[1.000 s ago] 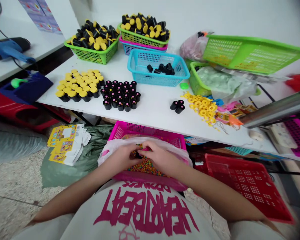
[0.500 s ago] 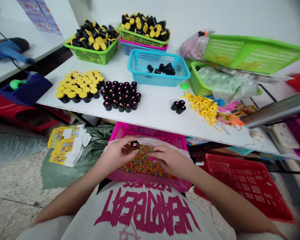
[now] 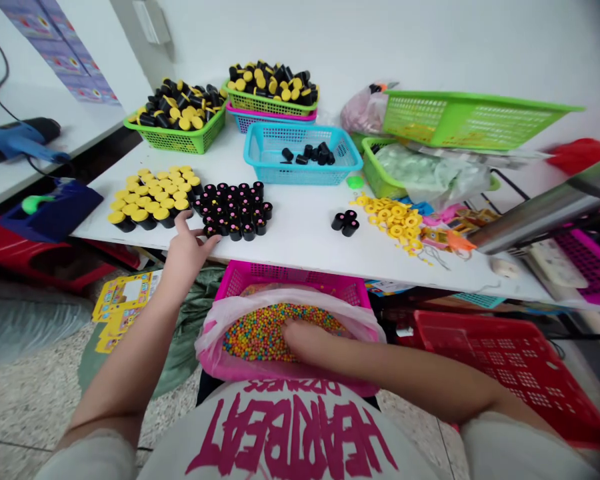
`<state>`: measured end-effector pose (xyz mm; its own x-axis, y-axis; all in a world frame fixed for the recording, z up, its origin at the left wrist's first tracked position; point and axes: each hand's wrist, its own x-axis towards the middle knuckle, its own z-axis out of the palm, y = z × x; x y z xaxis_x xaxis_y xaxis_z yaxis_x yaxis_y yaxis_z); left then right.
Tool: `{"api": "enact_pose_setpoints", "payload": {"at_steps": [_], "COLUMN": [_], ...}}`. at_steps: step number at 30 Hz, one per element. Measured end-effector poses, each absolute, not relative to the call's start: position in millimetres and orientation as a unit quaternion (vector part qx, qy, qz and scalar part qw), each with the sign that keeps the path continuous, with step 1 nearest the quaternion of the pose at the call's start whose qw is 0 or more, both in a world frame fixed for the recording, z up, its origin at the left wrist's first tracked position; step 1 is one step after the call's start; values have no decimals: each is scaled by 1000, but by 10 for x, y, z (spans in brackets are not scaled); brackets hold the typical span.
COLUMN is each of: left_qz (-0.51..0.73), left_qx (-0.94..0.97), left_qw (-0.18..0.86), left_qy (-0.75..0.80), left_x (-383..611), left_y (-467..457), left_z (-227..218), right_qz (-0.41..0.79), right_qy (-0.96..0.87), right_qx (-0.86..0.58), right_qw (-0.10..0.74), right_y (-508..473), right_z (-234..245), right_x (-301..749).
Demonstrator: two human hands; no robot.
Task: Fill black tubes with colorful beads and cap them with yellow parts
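My left hand (image 3: 189, 243) reaches onto the white table, its fingers apart at the front left corner of a block of black cups (image 3: 237, 210). Its fingertips are at the nearest cup there, and I see nothing held between them. Pink dots show in the tops of these cups, with a few coloured beads on some. Yellow-capped black cups (image 3: 153, 193) stand in rows just left of that hand. My right hand (image 3: 303, 339) is sunk in small multicoloured beads (image 3: 260, 330) inside a plastic bag (image 3: 213, 333), so its fingers are hidden.
A pink basket (image 3: 225, 280) surrounds the bag below the table edge. Green baskets (image 3: 180, 140) of capped cups and a blue basket (image 3: 260, 170) with black cups stand behind. Three cups (image 3: 345, 222) and yellow rings (image 3: 395, 217) lie right. A red crate (image 3: 500, 340) is on the floor.
My left hand has moved from above the beads up to the block of cups; the black cup it held is no longer seen in it. My right hand has pushed down into the beads.
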<state>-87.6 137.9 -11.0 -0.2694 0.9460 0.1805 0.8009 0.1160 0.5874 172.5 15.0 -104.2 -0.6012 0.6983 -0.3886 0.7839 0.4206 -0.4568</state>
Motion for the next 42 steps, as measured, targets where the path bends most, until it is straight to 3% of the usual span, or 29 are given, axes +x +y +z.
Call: {"api": "enact_pose_setpoints", "payload": {"at_steps": [3,9,11,16,21,27,31,37,42], "left_qz": [269,353,362,255,236,243,219,67,90], "left_qx": [607,652,716,842,847,845,837,813,798], "left_qw": [124,-25,3,200,214,241,340,378,385], "left_qy": [738,670,597,431,425,411,368,438,455], "left_x": [-903,-632,-253,1009,1601,1041,305,-206,-192], "left_y": [1415,1345,1445,1952,2215,1848,1118,240,199], "left_z": [-52,305,351,63,-189,48,184,-243,-469], "right_qz": [-267,-282,-292,-319,-384,-481,-499,-507,-405], "right_qy": [870,888,890,892,862,810,781,754,815], "right_qx": [392,341,325,295,320,336,369,380,356], "right_qw": [135,126,126,121,82,-7,-72,-173,-211], "right_y": [170,218,251,334,359,410,419,317,287], "right_z": [-1020,-1041,-1021,-934,-962,-874,-685,-492,-407], "right_x": [1575,1501,1510,1535,1599,1819,2050,2186,2086]}}
